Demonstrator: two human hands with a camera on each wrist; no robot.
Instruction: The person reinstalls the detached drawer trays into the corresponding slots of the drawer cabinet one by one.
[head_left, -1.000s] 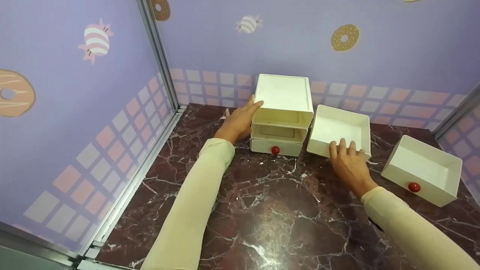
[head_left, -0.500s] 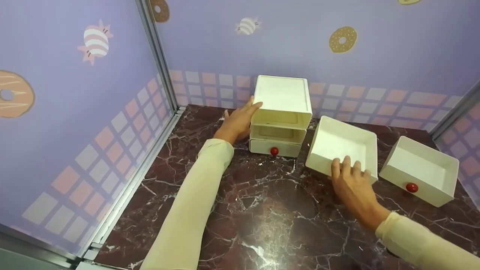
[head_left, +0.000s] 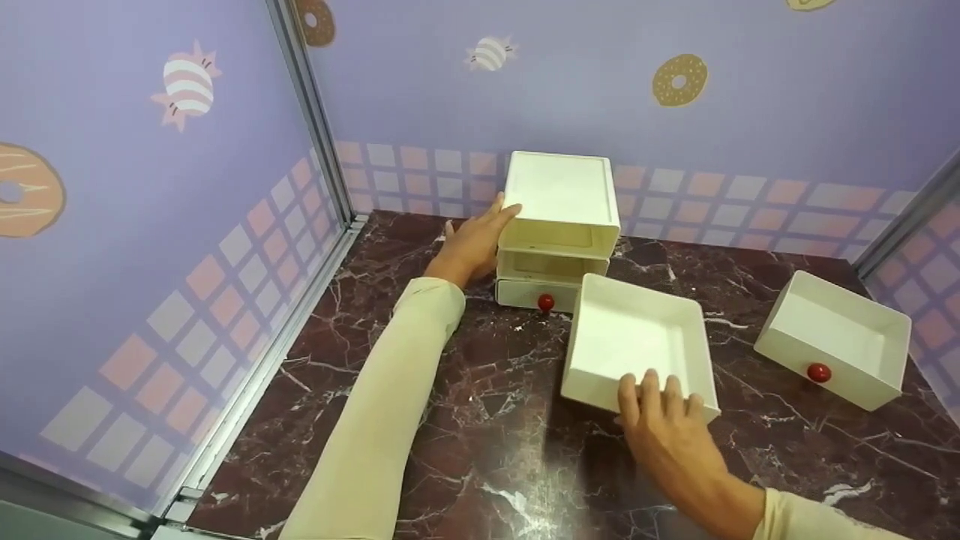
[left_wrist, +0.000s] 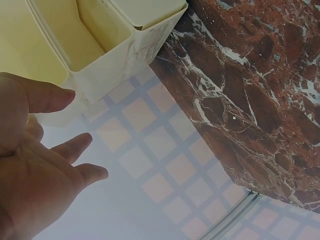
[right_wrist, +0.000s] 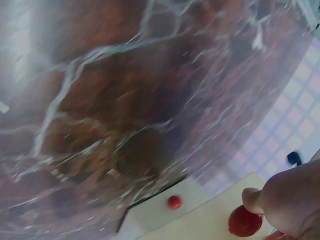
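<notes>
In the head view a white drawer (head_left: 626, 337) is in my right hand (head_left: 671, 442), which grips its front wall with fingers over the rim. The right wrist view shows my thumb (right_wrist: 252, 200) against that drawer's red knob (right_wrist: 245, 221). A white drawer cabinet (head_left: 561, 187) stands near the back wall. Its upper two slots have no drawers in them; the bottom drawer (head_left: 517, 292) is in place, partly covered by the held drawer. My left hand (head_left: 472, 244) rests at the cabinet's upper left edge, fingers extended; the left wrist view shows its fingers spread beside the cabinet (left_wrist: 107, 75).
A second loose white drawer (head_left: 836, 337) with a red knob sits on the right of the dark marbled table (head_left: 495, 450). Purple printed walls (head_left: 420, 90) enclose the back and sides, with a metal rail (head_left: 262, 337) along the left edge.
My right hand has drawn the drawer from beside the cabinet toward me and then leftward, so it now sits in front of the cabinet's right side. The left hand has stayed at the cabinet.
</notes>
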